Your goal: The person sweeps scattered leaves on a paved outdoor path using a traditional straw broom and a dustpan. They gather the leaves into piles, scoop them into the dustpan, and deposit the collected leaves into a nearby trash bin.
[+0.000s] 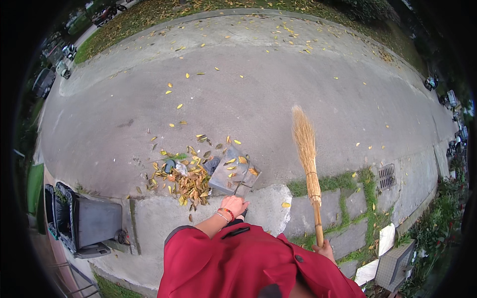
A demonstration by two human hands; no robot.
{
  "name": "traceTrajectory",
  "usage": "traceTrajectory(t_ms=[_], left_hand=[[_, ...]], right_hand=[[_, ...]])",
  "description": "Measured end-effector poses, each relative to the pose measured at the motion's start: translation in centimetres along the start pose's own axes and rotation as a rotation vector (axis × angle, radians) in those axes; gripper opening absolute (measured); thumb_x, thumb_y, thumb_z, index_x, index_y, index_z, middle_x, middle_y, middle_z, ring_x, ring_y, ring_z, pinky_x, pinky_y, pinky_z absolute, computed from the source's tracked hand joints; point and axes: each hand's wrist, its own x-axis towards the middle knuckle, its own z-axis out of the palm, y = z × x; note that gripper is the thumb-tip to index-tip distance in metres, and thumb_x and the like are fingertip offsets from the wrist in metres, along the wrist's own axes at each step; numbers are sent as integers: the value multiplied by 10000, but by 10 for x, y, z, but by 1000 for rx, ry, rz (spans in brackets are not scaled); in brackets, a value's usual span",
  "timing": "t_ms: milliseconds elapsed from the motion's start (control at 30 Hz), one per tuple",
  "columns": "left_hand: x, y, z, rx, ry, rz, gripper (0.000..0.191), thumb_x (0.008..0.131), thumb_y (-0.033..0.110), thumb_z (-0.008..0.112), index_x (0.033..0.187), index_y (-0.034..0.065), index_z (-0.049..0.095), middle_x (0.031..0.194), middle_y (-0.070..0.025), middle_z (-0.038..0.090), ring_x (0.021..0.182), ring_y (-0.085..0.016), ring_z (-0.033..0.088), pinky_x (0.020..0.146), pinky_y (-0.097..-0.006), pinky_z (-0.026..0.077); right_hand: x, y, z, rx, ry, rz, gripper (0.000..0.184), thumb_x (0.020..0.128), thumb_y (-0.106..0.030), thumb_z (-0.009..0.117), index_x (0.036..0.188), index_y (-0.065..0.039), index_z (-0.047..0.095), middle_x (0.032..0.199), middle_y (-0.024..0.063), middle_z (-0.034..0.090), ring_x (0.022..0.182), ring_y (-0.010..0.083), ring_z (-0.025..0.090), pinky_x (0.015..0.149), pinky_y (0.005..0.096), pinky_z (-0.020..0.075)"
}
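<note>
My left hand [234, 205], with a beaded bracelet at the wrist, is closed on the handle of a grey metal dustpan [228, 172]. Several leaves lie on the dustpan. Beside it, to the left, is a pile of dry leaves [193, 183] with a clear plastic piece [181, 168], a dark crumpled bag [211, 165] and a dark blue-grey object [170, 165] among them. My right hand [325, 250] grips the wooden handle of a straw broom [306, 149], whose bristles point away from me over the pavement.
A grey wheeled bin [97, 222] with its lid open stands at the left. Scattered leaves dot the road [231, 97]. A drain grate [387, 176], grassy paving slabs [329, 212] and a tiled block [394, 265] are at the right. A kerb [238, 13] borders the far grass.
</note>
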Motion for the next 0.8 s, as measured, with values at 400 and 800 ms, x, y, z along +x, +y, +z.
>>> traceTrajectory(t_ms=[400,800], left_hand=[[-10,-69,-48,148,31,-180,346,884,327,523,751,75,720,794,-166,703,838,-314,689,873,-433,479],[-25,-19,21,75,-203,-615,234,886,199,489,936,172,716,852,-107,722,899,-257,702,949,-392,451]], right_hand=[[168,-174,-41,-364,-272,-166,331,789,-116,676,986,-52,418,639,102,574,495,202,590,438,365,471],[367,-405,-100,-817,-508,-415,336,873,-184,603,1110,-21,429,618,87,550,436,172,556,363,340,457]])
